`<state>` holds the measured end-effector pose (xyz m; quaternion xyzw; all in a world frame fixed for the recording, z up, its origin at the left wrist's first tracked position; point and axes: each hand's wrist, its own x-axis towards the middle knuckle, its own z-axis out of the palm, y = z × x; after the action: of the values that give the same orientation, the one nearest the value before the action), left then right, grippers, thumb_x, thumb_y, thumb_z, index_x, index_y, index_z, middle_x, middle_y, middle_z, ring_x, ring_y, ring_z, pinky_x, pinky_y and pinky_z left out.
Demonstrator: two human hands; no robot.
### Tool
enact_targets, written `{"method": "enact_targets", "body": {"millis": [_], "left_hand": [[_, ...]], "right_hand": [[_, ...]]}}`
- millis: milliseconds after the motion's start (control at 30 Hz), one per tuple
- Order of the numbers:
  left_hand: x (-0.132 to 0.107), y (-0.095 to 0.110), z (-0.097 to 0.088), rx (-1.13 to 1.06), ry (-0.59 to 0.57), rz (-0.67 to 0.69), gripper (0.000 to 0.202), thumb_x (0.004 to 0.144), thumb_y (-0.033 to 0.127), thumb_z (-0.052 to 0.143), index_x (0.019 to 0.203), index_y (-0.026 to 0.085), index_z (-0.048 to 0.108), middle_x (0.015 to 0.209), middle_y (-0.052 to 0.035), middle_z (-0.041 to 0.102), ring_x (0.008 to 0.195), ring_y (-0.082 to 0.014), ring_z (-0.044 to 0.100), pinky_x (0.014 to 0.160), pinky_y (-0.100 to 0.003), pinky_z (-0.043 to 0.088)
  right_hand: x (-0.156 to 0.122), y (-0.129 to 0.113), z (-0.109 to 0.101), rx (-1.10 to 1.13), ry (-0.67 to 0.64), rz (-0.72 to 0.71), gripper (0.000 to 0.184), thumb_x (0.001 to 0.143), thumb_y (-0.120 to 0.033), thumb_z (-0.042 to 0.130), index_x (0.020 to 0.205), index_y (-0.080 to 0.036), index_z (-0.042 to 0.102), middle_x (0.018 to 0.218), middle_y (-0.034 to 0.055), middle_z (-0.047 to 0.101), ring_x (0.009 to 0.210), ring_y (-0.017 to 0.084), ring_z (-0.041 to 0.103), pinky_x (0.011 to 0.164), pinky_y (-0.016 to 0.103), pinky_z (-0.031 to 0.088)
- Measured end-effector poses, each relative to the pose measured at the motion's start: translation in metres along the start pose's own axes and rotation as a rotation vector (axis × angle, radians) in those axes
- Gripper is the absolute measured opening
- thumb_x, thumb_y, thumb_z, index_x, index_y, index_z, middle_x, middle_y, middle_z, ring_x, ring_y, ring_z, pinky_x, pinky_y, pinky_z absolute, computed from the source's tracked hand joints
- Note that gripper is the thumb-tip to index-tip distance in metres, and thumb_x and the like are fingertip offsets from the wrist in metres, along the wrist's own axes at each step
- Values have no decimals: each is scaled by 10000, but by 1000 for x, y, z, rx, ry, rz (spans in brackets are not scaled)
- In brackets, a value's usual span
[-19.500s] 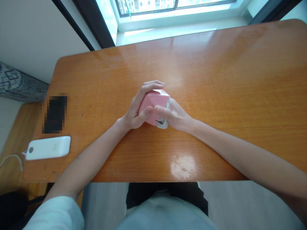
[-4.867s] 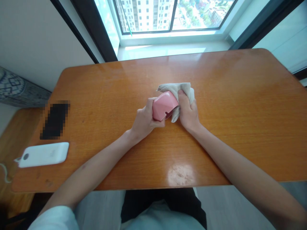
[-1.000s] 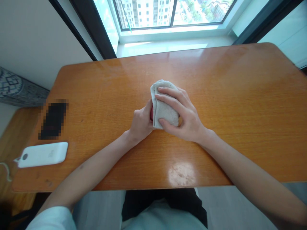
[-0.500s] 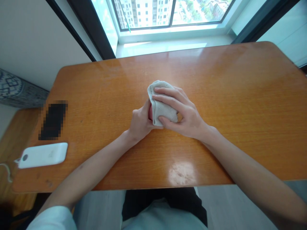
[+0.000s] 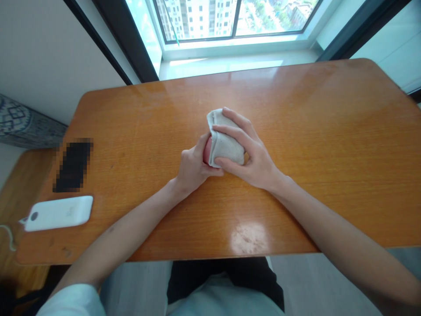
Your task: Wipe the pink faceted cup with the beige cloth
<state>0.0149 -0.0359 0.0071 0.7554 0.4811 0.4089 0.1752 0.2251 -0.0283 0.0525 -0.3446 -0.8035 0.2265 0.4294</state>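
Over the middle of the wooden table (image 5: 158,145), my left hand (image 5: 194,163) is wrapped round a rounded pink object (image 5: 207,151). Most of that object is hidden, so its kind cannot be made out. A folded white cloth (image 5: 226,142) covers its right side and top. My right hand (image 5: 256,153) grips the cloth from the right, thumb at the lower edge and fingers spread across the top, pressing it against the pink object.
At the table's left lie a white oblong device (image 5: 59,213) with a cable and a dark blurred-out rectangle (image 5: 73,166). A patterned grey fabric item (image 5: 29,120) stands past the left edge. A window (image 5: 235,19) is beyond the far edge.
My right hand has shifted slightly, its fingers spreading more, and the cloth has turned and slid a little to the right. More of the pink object shows. My left hand stays in place.
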Motion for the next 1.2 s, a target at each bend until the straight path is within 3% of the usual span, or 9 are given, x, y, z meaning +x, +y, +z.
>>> {"method": "enact_targets", "body": {"millis": [267, 567, 767, 933, 1000, 1100, 1200], "left_hand": [[-3, 0, 0, -21, -12, -22, 760, 768, 552, 942, 1389, 311, 575, 953, -11, 819, 768, -242, 784, 605, -352, 524], [-1, 8, 2, 51, 48, -13, 695, 750, 450, 879, 1360, 280, 592, 957, -20, 835, 720, -212, 773, 590, -330, 520], [0, 6, 5, 121, 91, 19, 794, 734, 442, 883, 1436, 222, 584, 996, -28, 852, 720, -190, 772, 635, -284, 533], [-1, 3, 2, 82, 68, 0, 825, 716, 398, 911, 1454, 228, 585, 982, -10, 841, 731, -180, 758, 656, -276, 538], [-1, 1, 1, 40, 47, -17, 818, 706, 417, 940, 1427, 239, 598, 925, 8, 824, 707, -181, 746, 634, -283, 530], [-1, -2, -1, 6, 23, -34, 795, 723, 523, 952, 1393, 281, 600, 893, 19, 803, 679, -185, 733, 604, -304, 513], [-2, -2, 1, 10, 29, -33, 776, 753, 597, 919, 1387, 310, 577, 914, 16, 808, 678, -188, 736, 588, -319, 505]], "right_hand": [[-1, -6, 4, 17, 14, 12, 636, 900, -560, 871, 1482, -418, 657, 1687, 66, 552, 1571, 395, 543, 1337, 686, 439], [2, -5, 16, 22, 149, -29, 334, 1036, -451, 704, 1363, -392, 746, 1488, 76, 708, 1417, 331, 678, 1257, 614, 542], [7, -7, 15, 118, 187, 30, 307, 1115, -446, 582, 1332, -336, 768, 1423, 70, 772, 1387, 287, 710, 1254, 547, 548], [6, -8, 1, 275, 37, 168, 422, 1149, -525, 474, 1438, -360, 735, 1619, 40, 660, 1489, 274, 649, 1270, 510, 556], [4, -8, -1, 221, -27, 131, 438, 1128, -555, 513, 1490, -399, 704, 1716, 23, 559, 1591, 303, 551, 1344, 559, 478], [2, -8, 2, 63, -28, 49, 523, 1034, -560, 702, 1543, -452, 651, 1770, 14, 482, 1665, 367, 440, 1405, 642, 360], [1, -8, 8, -17, 28, 1, 495, 1023, -482, 733, 1514, -453, 671, 1709, 31, 553, 1597, 375, 523, 1360, 656, 420]]}}
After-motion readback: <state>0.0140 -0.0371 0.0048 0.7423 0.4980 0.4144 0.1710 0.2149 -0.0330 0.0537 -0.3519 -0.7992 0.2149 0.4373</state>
